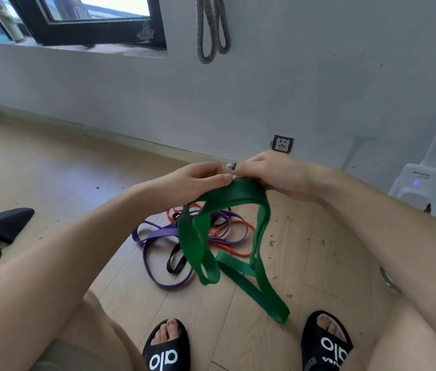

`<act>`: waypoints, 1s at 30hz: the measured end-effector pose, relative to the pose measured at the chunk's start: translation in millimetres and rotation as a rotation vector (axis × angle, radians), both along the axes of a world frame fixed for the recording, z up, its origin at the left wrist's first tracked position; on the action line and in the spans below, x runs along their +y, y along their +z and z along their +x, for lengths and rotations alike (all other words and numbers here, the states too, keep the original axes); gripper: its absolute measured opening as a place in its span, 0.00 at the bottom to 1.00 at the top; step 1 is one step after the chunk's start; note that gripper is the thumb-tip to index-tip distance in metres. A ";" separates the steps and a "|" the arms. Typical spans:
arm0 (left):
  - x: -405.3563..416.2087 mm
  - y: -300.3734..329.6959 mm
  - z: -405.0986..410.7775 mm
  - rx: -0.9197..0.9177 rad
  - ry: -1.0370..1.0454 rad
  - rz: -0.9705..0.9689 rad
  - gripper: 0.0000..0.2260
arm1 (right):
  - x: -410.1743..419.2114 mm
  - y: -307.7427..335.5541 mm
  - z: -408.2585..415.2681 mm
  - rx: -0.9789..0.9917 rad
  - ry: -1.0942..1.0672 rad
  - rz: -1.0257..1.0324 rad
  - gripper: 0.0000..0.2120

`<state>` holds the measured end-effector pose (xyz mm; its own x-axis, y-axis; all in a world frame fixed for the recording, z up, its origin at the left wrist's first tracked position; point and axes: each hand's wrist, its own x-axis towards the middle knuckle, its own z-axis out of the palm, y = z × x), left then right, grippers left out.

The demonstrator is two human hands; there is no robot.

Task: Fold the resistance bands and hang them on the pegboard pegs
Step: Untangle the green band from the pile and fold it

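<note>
Green band (241, 190) gathered in loops, pinched by left hand (198, 180) and right hand (270, 172) above the floor (51, 162). Beyond it, purple band (155, 236), red band (235, 231) and black band (175, 261) lie unfolded; grey band (213, 30) already hangs on the far wall.

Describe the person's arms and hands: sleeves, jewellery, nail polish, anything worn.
Both forearms are bare, with no sleeves, watch or bracelets in view. The left hand shows nothing worn. The right hand has one fingernail painted dark blue with a pale patch. No rings or gloves are visible.
</note>
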<state>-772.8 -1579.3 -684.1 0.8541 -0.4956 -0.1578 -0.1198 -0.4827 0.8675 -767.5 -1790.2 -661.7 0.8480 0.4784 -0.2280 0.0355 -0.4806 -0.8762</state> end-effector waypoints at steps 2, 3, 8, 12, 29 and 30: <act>5.1 -0.1 -1.7 0.050 -0.022 0.032 0.16 | -0.9 1.9 -1.2 -0.008 0.025 -0.010 0.17; 6.8 0.8 -2.8 0.055 -0.023 0.037 0.16 | -0.9 2.8 -1.2 -0.028 0.023 -0.011 0.16; 9.6 3.7 -6.1 0.073 0.011 -0.082 0.19 | -0.9 5.4 2.2 -0.075 -0.065 0.031 0.13; 8.1 7.0 -7.2 0.124 0.038 -0.134 0.23 | -1.9 6.3 3.2 -0.175 -0.049 -0.094 0.13; 1.2 2.4 -2.6 0.049 -0.072 0.020 0.18 | -12.0 7.8 6.9 -0.287 -0.168 -0.132 0.08; 1.8 2.7 -1.1 0.021 -0.078 0.034 0.16 | -13.0 8.7 7.0 -0.286 -0.180 -0.106 0.08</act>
<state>-773.8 -1577.5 -681.4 0.8094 -0.5546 -0.1931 -0.1400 -0.5015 0.8538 -760.5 -1803.2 -653.0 0.9534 0.3014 -0.0097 0.1784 -0.5895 -0.7878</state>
